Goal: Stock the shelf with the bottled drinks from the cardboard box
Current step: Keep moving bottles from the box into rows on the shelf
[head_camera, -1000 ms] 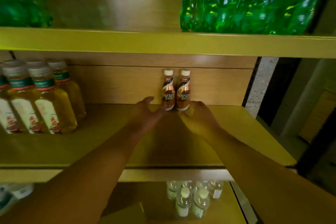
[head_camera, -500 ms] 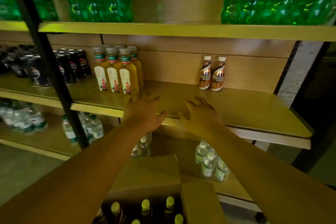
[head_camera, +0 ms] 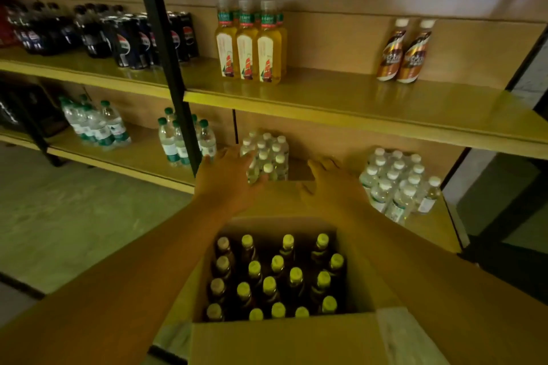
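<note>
An open cardboard box (head_camera: 284, 341) sits low in front of me, packed with several dark bottled drinks (head_camera: 274, 275) with pale caps. Two brown coffee bottles (head_camera: 404, 50) stand side by side at the back right of the middle shelf (head_camera: 355, 107). My left hand (head_camera: 228, 178) and my right hand (head_camera: 332, 187) hover above the far edge of the box, palms down, fingers spread, holding nothing.
Yellow tea bottles (head_camera: 252, 44) and dark cola cans (head_camera: 139, 38) stand on the middle shelf to the left. Packs of water bottles (head_camera: 397, 184) and green-capped bottles (head_camera: 184, 139) fill the lower shelf. A black upright post (head_camera: 166, 68) divides the shelving. Bare floor lies at left.
Both hands have pulled back from the two coffee bottles on the shelf and dropped toward the box. My view has tilted down, so the whole box is in sight.
</note>
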{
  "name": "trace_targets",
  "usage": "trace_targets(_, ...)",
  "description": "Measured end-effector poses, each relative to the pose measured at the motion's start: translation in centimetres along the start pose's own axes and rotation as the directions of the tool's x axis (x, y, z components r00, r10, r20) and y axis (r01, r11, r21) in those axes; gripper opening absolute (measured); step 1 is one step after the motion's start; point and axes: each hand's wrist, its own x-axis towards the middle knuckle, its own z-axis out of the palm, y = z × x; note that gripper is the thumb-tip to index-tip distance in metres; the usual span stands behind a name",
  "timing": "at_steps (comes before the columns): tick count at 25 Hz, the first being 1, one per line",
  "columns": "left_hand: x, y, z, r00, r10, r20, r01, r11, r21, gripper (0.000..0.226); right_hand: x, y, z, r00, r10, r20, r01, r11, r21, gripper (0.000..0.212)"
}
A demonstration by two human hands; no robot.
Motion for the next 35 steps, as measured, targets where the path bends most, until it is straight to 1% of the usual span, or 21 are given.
trace_targets(4, -5.3, -2.0, 3.6, 0.998, -0.005, 0.070, 0.008, 0.999, -0.032, 0.065, -3.9, -2.0, 4.9, 0.998, 0.034, 0.056, -0.035, 0.999, 0.023, 0.067)
trace_targets(7, -7.6, -2.5, 6.5, 0.992, -0.014, 0.128, 0.025, 0.996, -0.084, 0.070, -5.8, -2.6, 7.6, 0.995, 0.044, 0.086, -0.048, 0.998, 0.046, 0.066)
trace_targets(10, -8.8, -2.2, 9.9, 0.986, -0.028, 0.167, 0.045, 0.994, -0.099, 0.073, -6.8, -2.2, 10.2, 0.988, 0.047, 0.145, -0.056, 0.997, 0.061, 0.064)
trace_targets(12, -9.5, -1.7, 12.5, 0.985, -0.018, 0.174, 0.038, 0.993, -0.113, 0.070, -7.4, -1.7, 12.2, 0.984, 0.055, 0.170, -0.073, 0.992, 0.106, 0.061)
trace_targets(16, -10.3, -0.6, 17.2, 0.979, 0.001, 0.205, 0.028, 0.990, -0.136, 0.070, -8.0, -0.4, 16.2, 0.966, 0.056, 0.252, -0.093, 0.986, 0.139, 0.066)
trace_targets(21, -10.4, 0.4, 21.1, 0.957, 0.021, 0.289, 0.031, 0.984, -0.175, 0.067, -7.5, 0.7, 20.1, 0.942, 0.040, 0.332, -0.107, 0.977, 0.184, 0.064)
trace_targets(25, -10.3, 0.2, 23.8, 0.941, 0.024, 0.338, 0.048, 0.978, -0.204, 0.060, -6.8, 1.0, 22.6, 0.928, 0.044, 0.370, -0.126, 0.972, 0.200, 0.063)
trace_targets(28, -10.2, 0.2, 25.3, 0.922, 0.038, 0.384, 0.071, 0.962, -0.264, 0.057, -6.5, 1.2, 23.9, 0.915, 0.054, 0.400, -0.137, 0.974, 0.182, 0.062)
trace_targets(31, -10.1, 0.5, 26.0, 0.898, 0.012, 0.439, 0.135, 0.944, -0.302, 0.051, -6.3, 1.6, 25.0, 0.902, 0.078, 0.424, -0.162, 0.973, 0.166, 0.058)
trace_targets(33, -9.8, 1.0, 26.3, 0.873, -0.033, 0.487, 0.204, 0.931, -0.302, 0.044, -6.1, 1.9, 25.8, 0.883, 0.101, 0.458, -0.201, 0.964, 0.176, 0.055)
trace_targets(35, -9.5, 1.3, 26.9, 0.861, -0.062, 0.505, 0.244, 0.921, -0.304, 0.033, -5.6, 2.1, 26.4, 0.879, 0.113, 0.463, -0.206, 0.966, 0.156, 0.047)
